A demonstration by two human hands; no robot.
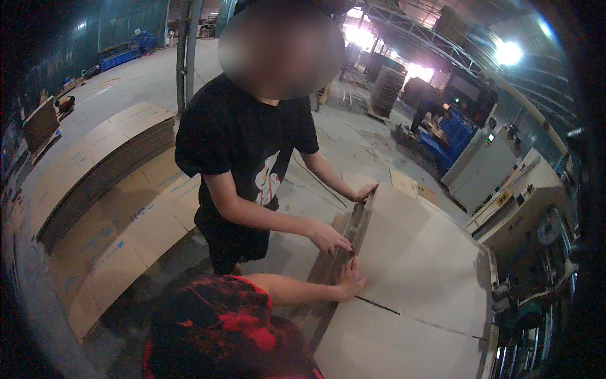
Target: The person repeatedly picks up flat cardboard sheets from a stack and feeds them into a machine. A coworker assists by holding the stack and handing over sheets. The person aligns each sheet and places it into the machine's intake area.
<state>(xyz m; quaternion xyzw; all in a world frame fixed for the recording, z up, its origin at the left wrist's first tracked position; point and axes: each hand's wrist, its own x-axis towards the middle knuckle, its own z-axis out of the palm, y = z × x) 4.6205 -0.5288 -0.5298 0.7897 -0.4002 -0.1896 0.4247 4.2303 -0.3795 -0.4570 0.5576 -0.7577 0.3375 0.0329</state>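
Note:
A broad sheet of cardboard (416, 246) lies on top of a stack in front of me, with a dark slit running across it. From the lower edge my left arm, in a red and black sleeve, reaches over to the sheet's left edge. There my left hand (349, 281) rests on the cardboard with fingers spread. Just beyond it, a co-worker in a black T-shirt has one hand (329, 237) on the same edge and the other hand (365, 192) at the far left corner. My right hand is out of sight.
Stacked flat cardboard (95, 170) lies on the floor at the left, behind the co-worker. A metal post (187, 57) rises at the back. Along the right stand a grey cabinet (486, 167), a blue machine (449, 134) and a bench (527, 196) with metal parts below.

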